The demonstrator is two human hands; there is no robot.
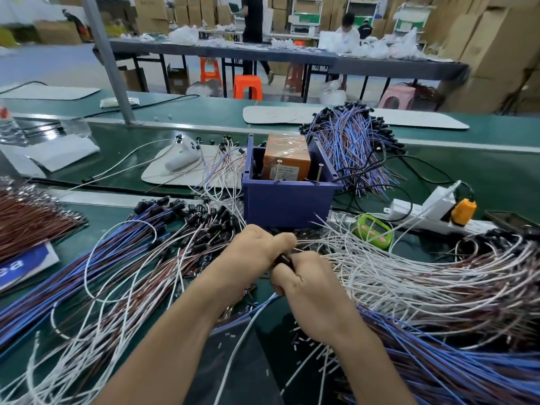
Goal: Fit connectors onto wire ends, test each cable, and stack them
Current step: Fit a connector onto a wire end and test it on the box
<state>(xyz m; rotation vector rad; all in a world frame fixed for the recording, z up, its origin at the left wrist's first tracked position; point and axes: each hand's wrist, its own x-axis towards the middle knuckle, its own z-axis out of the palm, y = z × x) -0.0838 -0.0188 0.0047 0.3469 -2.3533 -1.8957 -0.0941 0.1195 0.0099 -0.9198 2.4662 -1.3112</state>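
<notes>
My left hand [257, 247] and my right hand [306, 290] meet in front of the blue box [287, 204]. Between them sits a small black connector [283, 259], pinched by the fingers of both hands. A thin white wire [248, 325] trails down from under my right hand. A fan of loose white wires [380, 258] spreads to the right. Cables with black connectors fitted [181, 217] lie heaped on the left. Inside the box stands an orange tester [286, 159] with two metal pins.
A bundle of blue and brown cables [353, 147] lies behind the box. A green timer [372, 229] and a white power strip [423, 211] sit on the right. Brown wires [26, 220] lie far left. People work at a far table.
</notes>
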